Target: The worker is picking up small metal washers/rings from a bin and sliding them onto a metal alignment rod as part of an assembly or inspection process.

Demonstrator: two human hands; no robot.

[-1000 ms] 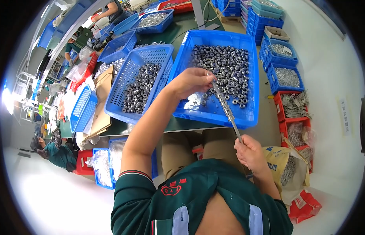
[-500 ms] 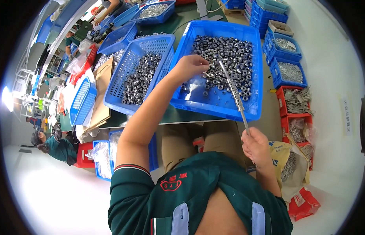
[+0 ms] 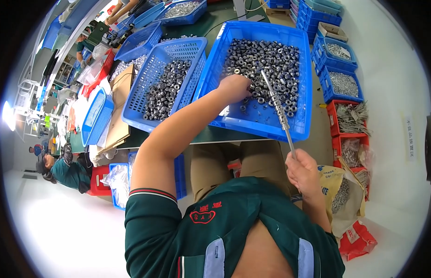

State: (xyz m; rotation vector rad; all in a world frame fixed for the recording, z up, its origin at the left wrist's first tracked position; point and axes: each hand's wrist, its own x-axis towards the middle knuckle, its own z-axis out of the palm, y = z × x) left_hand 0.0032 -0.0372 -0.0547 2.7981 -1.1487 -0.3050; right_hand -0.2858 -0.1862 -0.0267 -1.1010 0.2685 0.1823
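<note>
My right hand (image 3: 302,172) is closed around the lower end of a thin metal rod (image 3: 289,138), which slants up over the blue bin (image 3: 308,88). Several small shiny metal rings (image 3: 277,105) sit threaded along the rod's upper half. Inside that bin lies a heap of dark and silvery metal rings (image 3: 266,55). My left hand (image 3: 236,88) reaches down at the near left side of this heap, fingers bent and drawn together; whatever lies between the fingertips is hidden.
A perforated blue basket (image 3: 132,111) with more metal pieces stands left of the bin, beside cardboard (image 3: 120,106). Blue crates (image 3: 333,69) and red bins (image 3: 336,125) of metal parts line the right wall. Other people (image 3: 69,173) work at the left.
My left hand has moved down and slightly right, lower into the ring heap. My right hand and the rod have stayed nearly still.
</note>
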